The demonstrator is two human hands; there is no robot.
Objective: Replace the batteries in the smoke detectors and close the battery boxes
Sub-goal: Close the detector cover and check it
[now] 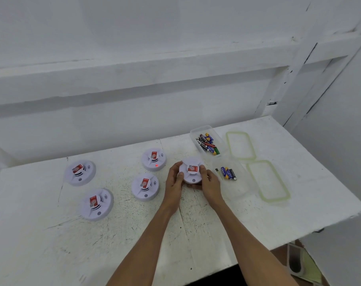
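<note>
The scuffed white table [51,244] carries four round smoke detectors lying face up: a far-left detector [79,172], a near-left detector [96,204], a middle detector [145,186] and a far-middle detector [154,159]. To the right stand a far clear container [198,129] and a near clear container [235,190], each holding batteries. Just right of them lie a far green-rimmed lid [240,145] and a near green-rimmed lid [268,181], both flat.

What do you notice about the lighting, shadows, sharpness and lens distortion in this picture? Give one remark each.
Head view: soft, even light, no glare; only faint shadows under the smoke detectors; wide-angle stretch slants the table edges; label print on the held detector is too soft to read; the clear containers almost vanish against the white table.
</note>
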